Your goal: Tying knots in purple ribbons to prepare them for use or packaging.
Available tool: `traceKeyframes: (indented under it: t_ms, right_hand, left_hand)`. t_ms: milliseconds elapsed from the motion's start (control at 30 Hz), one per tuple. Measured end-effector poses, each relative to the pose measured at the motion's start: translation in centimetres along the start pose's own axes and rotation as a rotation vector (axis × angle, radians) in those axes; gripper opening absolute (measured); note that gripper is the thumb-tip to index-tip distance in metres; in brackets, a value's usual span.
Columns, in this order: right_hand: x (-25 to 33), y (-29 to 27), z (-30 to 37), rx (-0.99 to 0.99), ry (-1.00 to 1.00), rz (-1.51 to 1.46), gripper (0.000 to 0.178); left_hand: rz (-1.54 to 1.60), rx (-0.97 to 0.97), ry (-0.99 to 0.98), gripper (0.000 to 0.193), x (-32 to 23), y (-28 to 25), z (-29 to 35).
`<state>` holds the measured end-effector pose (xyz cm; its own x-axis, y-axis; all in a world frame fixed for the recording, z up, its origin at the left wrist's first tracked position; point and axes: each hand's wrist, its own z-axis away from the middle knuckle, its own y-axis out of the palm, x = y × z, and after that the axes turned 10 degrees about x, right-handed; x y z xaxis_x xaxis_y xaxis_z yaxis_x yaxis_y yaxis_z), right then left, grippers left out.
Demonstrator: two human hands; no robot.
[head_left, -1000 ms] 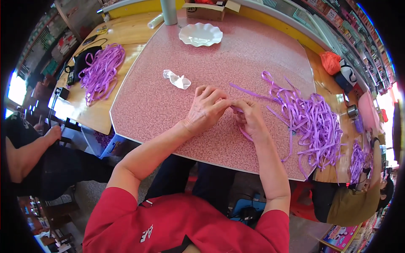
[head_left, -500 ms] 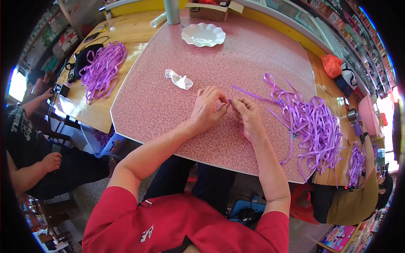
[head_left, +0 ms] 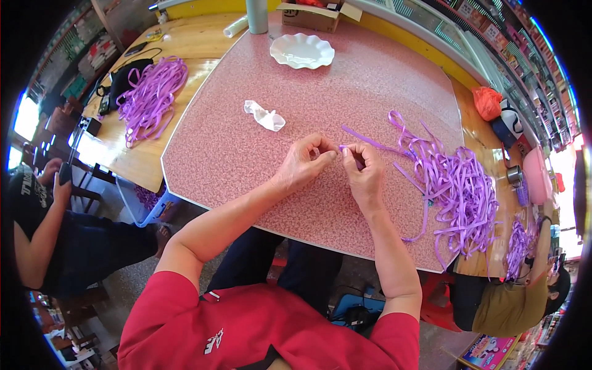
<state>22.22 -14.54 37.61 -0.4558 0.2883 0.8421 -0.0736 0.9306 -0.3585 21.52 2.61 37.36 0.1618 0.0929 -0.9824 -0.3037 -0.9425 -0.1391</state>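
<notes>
My left hand [head_left: 306, 163] and my right hand [head_left: 365, 176] meet over the pink speckled tabletop [head_left: 234, 166], thumbs and forefingers pinched tip to tip. A small bit of purple ribbon [head_left: 342, 147] shows between the fingertips; most of that piece is hidden by my fingers. To the right lies a loose tangle of purple ribbons [head_left: 462, 191], one strand of it stretching left past my right hand. Beyond my left hand rests a crumpled white wrapper [head_left: 265, 116].
A white scalloped dish [head_left: 302, 51], a grey-green cylinder [head_left: 257, 17] and a cardboard box [head_left: 310, 15] stand at the far side. More purple ribbons [head_left: 154, 95] lie on the wooden table at left. One person [head_left: 40, 222] is at left, another [head_left: 512, 302] at right.
My fingertips have drawn slightly apart, and the right fingers have curled more around the ribbon. The person at left has raised a hand with a dark phone-like object.
</notes>
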Motion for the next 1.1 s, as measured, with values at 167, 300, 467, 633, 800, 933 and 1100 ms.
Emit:
traceKeyframes:
  t_ms: [167,300,467,633,800,933,1100]
  right_hand:
    - [0.4,0.0,-0.2,-0.025,-0.146,0.209,0.011]
    - [0.7,0.2,-0.1,-0.021,-0.182,0.247,0.012]
    - [0.7,0.0,-0.2,0.017,-0.265,0.371,0.013]
    - [0.8,0.0,-0.1,0.054,-0.224,0.325,0.012]
    - [0.6,0.2,0.0,0.073,-0.128,0.16,0.012]
    - [0.4,0.2,-0.1,0.074,-0.192,0.184,0.013]
    - [1.3,0.6,0.0,0.062,-0.193,0.178,0.009]
  left_hand:
    - [0.07,0.0,-0.027,0.014,0.2,0.0,0.0]
    - [-0.024,-0.047,-0.011,0.014,0.2,0.4,-0.1]
    - [-0.145,-0.06,0.025,0.017,0.2,0.4,-0.1]
    - [-0.089,-0.03,0.006,0.018,0.3,0.0,-0.1]
    - [0.028,-0.032,-0.038,0.017,1.0,-0.2,-0.4]
    - [0.108,-0.056,-0.074,0.014,0.7,0.2,-0.5]
    - [0.101,-0.068,-0.057,0.01,0.5,0.0,-0.4]
